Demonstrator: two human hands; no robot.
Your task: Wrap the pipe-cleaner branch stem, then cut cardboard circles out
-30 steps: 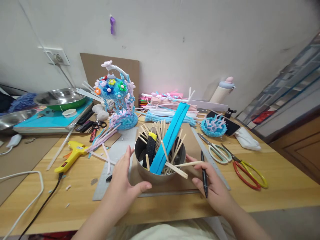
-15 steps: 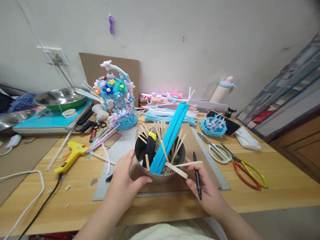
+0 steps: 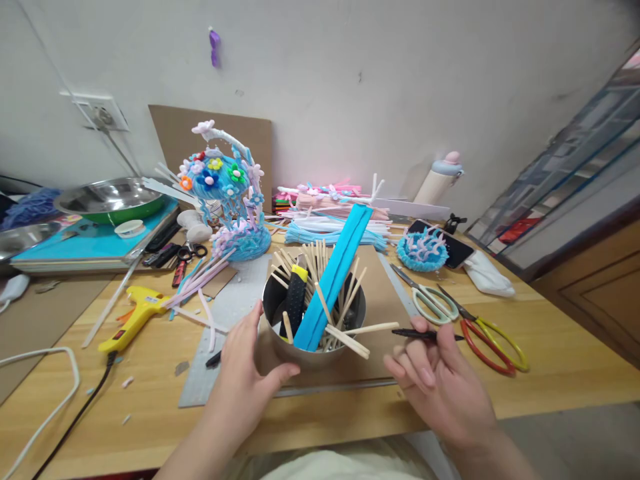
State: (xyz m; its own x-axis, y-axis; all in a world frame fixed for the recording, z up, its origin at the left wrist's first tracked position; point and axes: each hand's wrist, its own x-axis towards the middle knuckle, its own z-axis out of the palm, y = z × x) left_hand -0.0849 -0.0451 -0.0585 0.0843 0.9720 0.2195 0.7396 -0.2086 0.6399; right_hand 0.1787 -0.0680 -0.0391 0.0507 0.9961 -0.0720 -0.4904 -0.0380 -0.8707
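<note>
A round metal container (image 3: 310,358) stands at the centre on cardboard. Wooden sticks (image 3: 350,341), a black and yellow cutter (image 3: 296,300) and a flat blue strip (image 3: 333,280) stick out of it. My left hand (image 3: 250,373) rests against the container's left side, thumb and fingers spread around the wall. To the right of the container, my right hand (image 3: 440,380) is turned palm up, with a black pen (image 3: 417,334) pinched between thumb and fingers. It does not touch the container.
A flower-covered blue craft piece (image 3: 225,193) stands behind on the left, near a yellow glue gun (image 3: 133,320) with a black cord. Green-handled scissors (image 3: 435,303) and red-yellow scissors (image 3: 493,343) lie right. Pipe cleaners (image 3: 335,233), a blue bowl-shaped piece (image 3: 423,250) and a bottle (image 3: 437,180) are at the back.
My right hand has left the container's right side and moved right, turning palm up. The pen has swung from upright to nearly level. My left hand keeps its place on the container.
</note>
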